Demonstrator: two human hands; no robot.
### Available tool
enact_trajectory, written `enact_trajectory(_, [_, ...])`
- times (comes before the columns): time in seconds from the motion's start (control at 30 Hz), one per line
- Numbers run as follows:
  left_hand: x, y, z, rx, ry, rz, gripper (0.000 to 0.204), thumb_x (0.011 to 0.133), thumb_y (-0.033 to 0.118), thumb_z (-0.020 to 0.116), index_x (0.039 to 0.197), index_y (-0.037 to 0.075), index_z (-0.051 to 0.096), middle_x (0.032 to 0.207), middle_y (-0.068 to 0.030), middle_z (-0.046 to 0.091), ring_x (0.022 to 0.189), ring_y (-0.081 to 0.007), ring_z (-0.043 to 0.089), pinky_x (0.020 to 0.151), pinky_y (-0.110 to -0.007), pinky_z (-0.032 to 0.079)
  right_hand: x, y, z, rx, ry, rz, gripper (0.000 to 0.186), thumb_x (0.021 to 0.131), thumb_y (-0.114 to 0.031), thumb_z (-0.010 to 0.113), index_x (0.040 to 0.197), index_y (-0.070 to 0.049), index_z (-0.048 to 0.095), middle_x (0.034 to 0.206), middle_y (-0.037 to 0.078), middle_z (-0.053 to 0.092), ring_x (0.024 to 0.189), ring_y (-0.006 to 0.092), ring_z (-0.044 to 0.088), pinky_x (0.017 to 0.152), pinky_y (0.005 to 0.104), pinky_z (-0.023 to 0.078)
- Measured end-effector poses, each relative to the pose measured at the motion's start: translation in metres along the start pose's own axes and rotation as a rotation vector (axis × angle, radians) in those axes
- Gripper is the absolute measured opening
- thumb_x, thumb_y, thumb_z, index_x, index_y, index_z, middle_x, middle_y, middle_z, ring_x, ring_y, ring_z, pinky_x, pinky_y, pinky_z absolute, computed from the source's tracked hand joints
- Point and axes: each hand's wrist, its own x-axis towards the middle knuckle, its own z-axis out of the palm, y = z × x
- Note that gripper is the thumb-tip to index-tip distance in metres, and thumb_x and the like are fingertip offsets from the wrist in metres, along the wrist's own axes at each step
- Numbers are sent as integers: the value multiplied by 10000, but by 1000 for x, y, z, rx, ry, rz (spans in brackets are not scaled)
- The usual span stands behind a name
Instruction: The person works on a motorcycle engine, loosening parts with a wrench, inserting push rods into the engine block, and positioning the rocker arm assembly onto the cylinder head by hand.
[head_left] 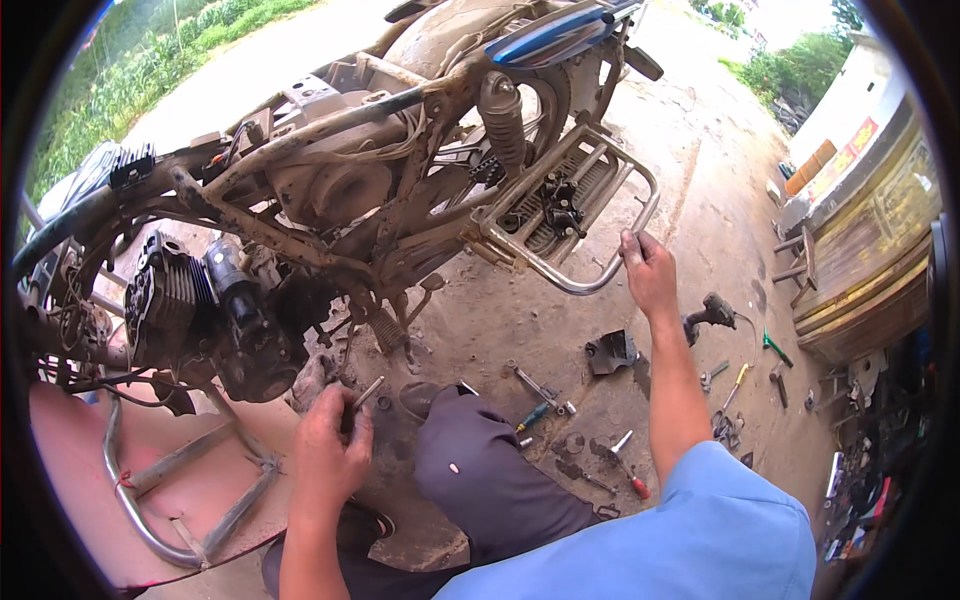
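Observation:
My left hand [334, 440], closed round a thin metal rod [368, 391], is low left of center, below the dusty engine [175, 310] with its finned cylinder and black cylindrical part [243, 315]. My right hand [645, 262] grips the bent chrome tube of a rack [585, 280] that sticks out from the side of the muddy motorcycle frame [300, 150]. Black metal fittings [560, 210] lie on the rack's slatted grille. Above it are a coil shock absorber [505, 115] and a blue and white side panel [545, 40].
Several tools, among them a wrench [530, 385], a red-handled screwdriver [635, 480] and a power tool [710, 315], lie on the dirty ground [700, 170]. A pink board with a tubular guard [120, 460] is at left. A yellow wooden cabinet [870, 260], stool [795, 265] and dark clutter stand right.

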Motion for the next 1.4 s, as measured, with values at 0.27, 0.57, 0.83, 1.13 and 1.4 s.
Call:
enact_trajectory(0.27, [144, 65, 91, -55, -193, 301, 205, 991, 145, 665, 1146, 28, 730, 938, -209, 724, 890, -377, 712, 803, -425, 550, -56, 44, 27, 783, -234, 652, 491, 1084, -533, 543, 1116, -54, 648, 855, 47, 679, 670, 136, 637, 574, 284, 497])
enact_trajectory(0.57, [321, 78, 204, 8, -278, 218, 298, 995, 214, 667, 1208, 15, 727, 1067, -247, 745, 964, -388, 728, 855, -427, 546, -56, 41, 60, 1071, -244, 566, 408, 1072, -457, 609, 1027, -54, 653, 760, 19, 623, 619, 133, 607, 554, 295, 474])
enact_trajectory(0.83, [348, 62, 243, -334, -426, 113, 289, 1003, 129, 683, 1239, -35, 720, 1064, -147, 781, 949, -180, 696, 868, -336, 536, -56, 49, 66, 1009, -230, 504, 378, 1070, -438, 614, 979, -71, 607, 723, 19, 608, 592, 129, 608, 536, 282, 474])
enact_trajectory(1.13, [351, 74, 233, -284, -411, 14, 396, 967, 108, 733, 1311, -75, 665, 1162, -159, 757, 1043, -208, 692, 949, -319, 523, -48, 35, 53, 1078, -297, 464, 434, 1047, -500, 627, 1021, -69, 589, 763, -4, 594, 627, 111, 597, 566, 278, 485])
enact_trajectory(1.4, [354, 72, 224, -344, -484, 6, 477, 911, 129, 794, 1324, -61, 651, 1203, -164, 740, 1066, -215, 693, 952, -330, 532, -56, 43, 67, 1095, -253, 497, 409, 1083, -452, 589, 963, -61, 600, 719, 44, 621, 584, 139, 602, 523, 295, 461])
